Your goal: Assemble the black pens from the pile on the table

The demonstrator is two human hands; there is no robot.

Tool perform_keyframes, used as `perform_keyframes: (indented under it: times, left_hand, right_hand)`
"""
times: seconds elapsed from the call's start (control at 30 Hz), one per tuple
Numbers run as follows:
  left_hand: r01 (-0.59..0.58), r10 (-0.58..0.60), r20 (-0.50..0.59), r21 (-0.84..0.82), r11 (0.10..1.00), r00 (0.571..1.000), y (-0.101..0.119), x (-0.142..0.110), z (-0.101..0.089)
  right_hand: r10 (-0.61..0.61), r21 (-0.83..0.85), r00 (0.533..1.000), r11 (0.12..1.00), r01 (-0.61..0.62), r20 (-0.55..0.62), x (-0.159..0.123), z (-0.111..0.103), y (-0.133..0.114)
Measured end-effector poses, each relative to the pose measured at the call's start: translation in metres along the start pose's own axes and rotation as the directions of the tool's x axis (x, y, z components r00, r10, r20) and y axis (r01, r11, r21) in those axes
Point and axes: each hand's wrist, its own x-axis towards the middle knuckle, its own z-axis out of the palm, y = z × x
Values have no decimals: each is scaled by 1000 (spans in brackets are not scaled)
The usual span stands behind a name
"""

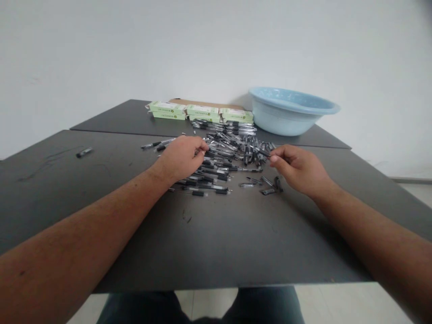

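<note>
My left hand [184,155] reaches over the left side of a heap of pens [216,171], with its thumb and fingers closed in a pinch. Whatever lies between those fingertips is too small to make out. On the right, my right hand [299,170] pinches a slim black-and-clear pen [262,151] between thumb and forefinger, its visible end pointing left over the heap. How much of it the hand covers cannot be seen. Short clear-and-black pen caps [269,191] lie just below the right fingers. More small pieces crowd the heap's right side.
Light green boxes [168,110] stand stacked in a row at the back, with rows of pens [236,128] before them. A light blue basin [286,119] stands at the back right. One loose cap-like piece [84,152] lies far left on the dark table [216,252].
</note>
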Motion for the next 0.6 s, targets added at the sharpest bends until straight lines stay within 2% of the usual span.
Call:
perform_keyframes:
  times: [0.2, 0.33, 0.4, 0.5, 0.6]
  left_hand:
    - [19, -20, -21, -61, 998, 1000, 3, -1, -1]
    - [-27, 26, -7, -269, 963, 1000, 19, -5, -3]
    - [-16, 19, 1, -431, 902, 1000, 30, -9, -2]
    - [54, -6, 77, -633, 772, 997, 43, -12, 3]
    - [59, 12, 86, -775, 630, 996, 50, -13, 8]
  right_hand:
    - [51, 62, 998, 997, -53, 39, 0, 3, 3]
    - [113, 276, 985, 950, -146, 131, 3, 9, -7]
    - [124, 391, 970, 898, -199, 209, 5, 13, -19]
    - [72, 508, 954, 833, -218, 291, 7, 22, -42]
    - [5, 528, 935, 824, -206, 356, 11, 33, -63]
